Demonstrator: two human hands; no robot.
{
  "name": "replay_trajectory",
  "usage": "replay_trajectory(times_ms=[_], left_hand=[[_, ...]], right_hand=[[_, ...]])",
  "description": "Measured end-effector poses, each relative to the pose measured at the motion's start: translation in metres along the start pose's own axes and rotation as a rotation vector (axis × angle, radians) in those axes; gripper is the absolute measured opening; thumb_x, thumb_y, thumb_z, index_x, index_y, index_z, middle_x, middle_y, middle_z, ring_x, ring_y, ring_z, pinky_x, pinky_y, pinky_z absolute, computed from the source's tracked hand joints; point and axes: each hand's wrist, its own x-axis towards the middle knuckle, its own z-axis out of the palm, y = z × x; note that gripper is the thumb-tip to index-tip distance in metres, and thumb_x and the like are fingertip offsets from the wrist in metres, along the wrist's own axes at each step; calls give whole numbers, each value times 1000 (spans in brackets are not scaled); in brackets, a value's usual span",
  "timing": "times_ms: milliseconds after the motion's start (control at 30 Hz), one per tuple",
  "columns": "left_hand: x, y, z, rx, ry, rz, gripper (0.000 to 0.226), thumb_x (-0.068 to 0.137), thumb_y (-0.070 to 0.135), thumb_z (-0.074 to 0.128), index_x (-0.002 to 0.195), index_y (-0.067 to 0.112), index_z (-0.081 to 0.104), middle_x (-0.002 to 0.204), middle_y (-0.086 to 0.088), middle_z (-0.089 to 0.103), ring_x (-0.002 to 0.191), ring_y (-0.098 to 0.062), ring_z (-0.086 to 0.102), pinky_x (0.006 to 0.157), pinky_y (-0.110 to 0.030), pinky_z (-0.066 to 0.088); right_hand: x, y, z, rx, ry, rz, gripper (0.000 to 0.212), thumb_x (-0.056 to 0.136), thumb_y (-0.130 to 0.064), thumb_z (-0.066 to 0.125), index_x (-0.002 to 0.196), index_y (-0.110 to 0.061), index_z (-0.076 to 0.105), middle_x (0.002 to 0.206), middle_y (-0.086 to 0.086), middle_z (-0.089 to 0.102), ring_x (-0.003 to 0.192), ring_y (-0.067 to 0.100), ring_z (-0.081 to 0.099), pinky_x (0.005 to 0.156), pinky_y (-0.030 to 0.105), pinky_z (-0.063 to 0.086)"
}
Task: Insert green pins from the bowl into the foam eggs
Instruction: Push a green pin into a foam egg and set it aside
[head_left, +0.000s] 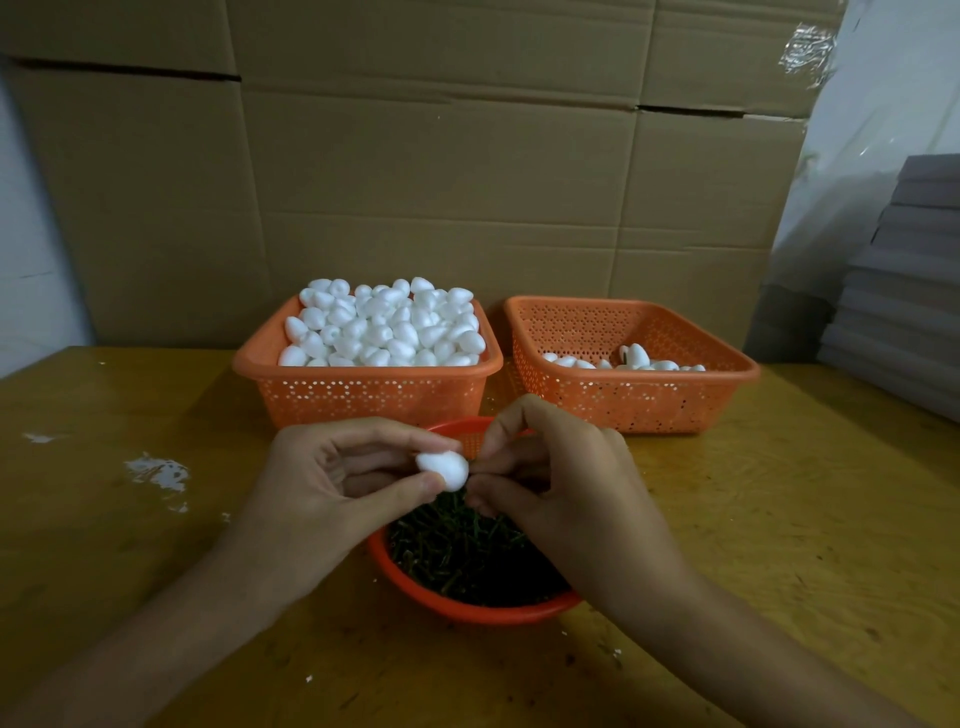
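Observation:
My left hand (332, 478) pinches a white foam egg (444, 469) between thumb and fingers, above the orange bowl (467, 610). The bowl holds a heap of green pins (462, 551). My right hand (561, 483) sits right against the egg's right end, its fingertips pinched together there; a sliver of green shows between them, too small to make out as a pin. Behind the bowl, the left orange basket (363, 395) is piled with plain foam eggs (384, 325). The right orange basket (649, 400) holds a few eggs (628, 358) on its floor.
Everything stands on a yellow wooden table (779, 519) with white foam crumbs (156, 473) at the left. Flattened cardboard boxes (441, 182) form a wall behind the baskets. A stack of grey boards (904, 312) rises at the right edge.

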Motion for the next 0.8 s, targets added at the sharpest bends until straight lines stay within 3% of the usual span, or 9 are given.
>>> replay_trajectory(times_ms=[200,467,800], left_hand=[[4,-3,-1,-120,97,-60,28,75,14,81,103,15,83,106,-12,81,97,-29,79,78,-26,63],[4,-3,0,-129,112,-64,28,78,4,77,106,3,79,104,-13,81,95,-29,79,74,-25,64],[4,-2,0,-116,67,-49,28,75,14,80,102,13,82,106,-11,81,97,-28,79,75,-27,64]], right_hand=[[3,-1,-3,57,-25,58,45,78,-14,91,113,-29,67,92,-19,78,83,-3,74,81,23,60],[1,0,-4,-19,-15,40,6,87,-28,83,88,-26,78,72,-15,74,67,1,73,71,32,61],[0,3,-2,-24,-48,2,6,92,-24,78,86,-23,77,73,-13,74,70,3,73,70,31,61]])
